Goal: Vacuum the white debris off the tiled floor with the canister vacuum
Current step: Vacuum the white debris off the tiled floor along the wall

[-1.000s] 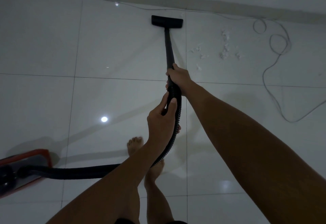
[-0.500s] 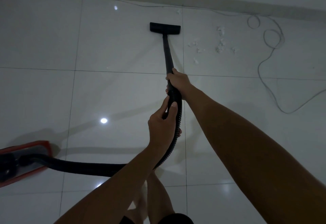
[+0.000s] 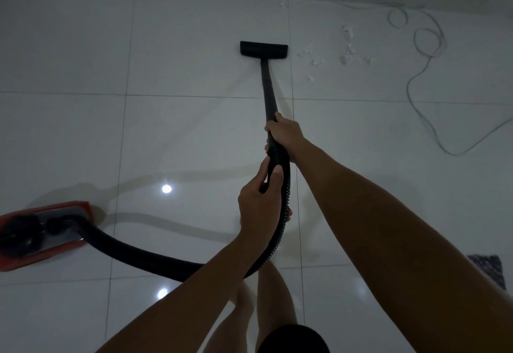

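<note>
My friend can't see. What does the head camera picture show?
A person's right hand and left hand grip a black vacuum wand and hose; its floor head sits left of white debris. The red canister rests far left.
</note>
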